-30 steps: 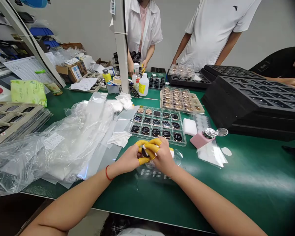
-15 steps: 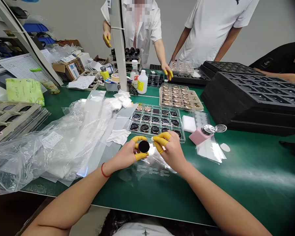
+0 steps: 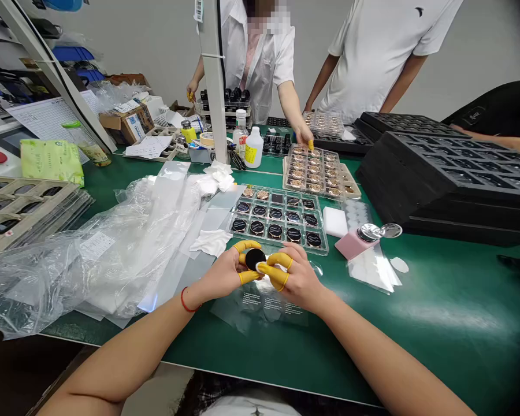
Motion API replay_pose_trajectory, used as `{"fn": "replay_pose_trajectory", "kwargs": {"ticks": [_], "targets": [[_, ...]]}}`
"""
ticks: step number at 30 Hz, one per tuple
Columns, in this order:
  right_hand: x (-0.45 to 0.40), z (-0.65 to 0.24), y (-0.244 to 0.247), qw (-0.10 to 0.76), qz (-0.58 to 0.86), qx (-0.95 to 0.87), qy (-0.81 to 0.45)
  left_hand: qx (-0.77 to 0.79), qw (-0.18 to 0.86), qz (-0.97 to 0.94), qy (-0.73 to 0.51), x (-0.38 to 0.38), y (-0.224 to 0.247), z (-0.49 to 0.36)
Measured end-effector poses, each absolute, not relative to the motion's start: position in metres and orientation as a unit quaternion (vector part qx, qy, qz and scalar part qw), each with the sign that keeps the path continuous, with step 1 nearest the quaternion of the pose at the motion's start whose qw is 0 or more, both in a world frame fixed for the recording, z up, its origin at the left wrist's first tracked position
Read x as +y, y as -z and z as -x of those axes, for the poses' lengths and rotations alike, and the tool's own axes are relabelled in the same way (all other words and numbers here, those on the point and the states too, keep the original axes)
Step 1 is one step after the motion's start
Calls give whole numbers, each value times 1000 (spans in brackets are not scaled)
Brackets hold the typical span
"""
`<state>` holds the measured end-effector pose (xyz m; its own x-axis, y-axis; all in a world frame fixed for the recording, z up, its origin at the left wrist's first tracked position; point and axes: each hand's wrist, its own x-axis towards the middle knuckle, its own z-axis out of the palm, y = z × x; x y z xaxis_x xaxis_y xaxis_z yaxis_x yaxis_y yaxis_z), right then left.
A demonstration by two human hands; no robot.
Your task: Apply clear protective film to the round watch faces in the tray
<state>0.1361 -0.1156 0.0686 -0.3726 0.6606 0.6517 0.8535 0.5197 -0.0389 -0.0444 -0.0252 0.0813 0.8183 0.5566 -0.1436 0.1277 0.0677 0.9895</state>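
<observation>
Black round disc (image 3: 255, 259) held narrowly at its rim between yellow-cotted fingers of left hand (image 3: 221, 273); right hand (image 3: 297, 281) noted just beside it, grip indiscernible, above clear plastic film (image 3: 260, 309).

A tray of discs (image 3: 277, 219) sits on the desk (image 3: 450, 312) just ahead of the hands (image 3: 221, 276). A plastic bag (image 3: 99, 271) lies to their left, stacked foam trays (image 3: 446, 179) to the right, a bottle (image 3: 253, 148) behind the tray.

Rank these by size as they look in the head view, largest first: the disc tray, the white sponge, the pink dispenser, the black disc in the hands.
1. Tray of black discs
2. White sponge and pink dispenser: too alike to rank
3. Black disc, smallest, though nearest the camera
</observation>
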Motion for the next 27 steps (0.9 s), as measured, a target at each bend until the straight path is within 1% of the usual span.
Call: {"fn": "replay_pose_trajectory", "kwargs": {"ticks": [4,7,10,13,16,21,27], "targets": [[-113,-146,-74,317,503,-782,186,269,679,-665,-154,-26,-84,44],[-117,-135,-78,321,510,-775,189,265,683,-663,-156,-27,-81,43],[-120,-116,-77,285,495,-798,191,255,673,-676,-160,-28,-78,42],[-118,-104,-74,260,510,-793,207,232,664,-692,-164,-29,-76,42],[-114,-106,-70,263,534,-772,224,224,675,-684,-162,-31,-75,41],[-114,-115,-70,249,566,-750,236,263,677,-663,-180,-31,-72,41],[-121,-115,-68,265,565,-753,208,283,680,-640,-219,-28,-72,41]]}}
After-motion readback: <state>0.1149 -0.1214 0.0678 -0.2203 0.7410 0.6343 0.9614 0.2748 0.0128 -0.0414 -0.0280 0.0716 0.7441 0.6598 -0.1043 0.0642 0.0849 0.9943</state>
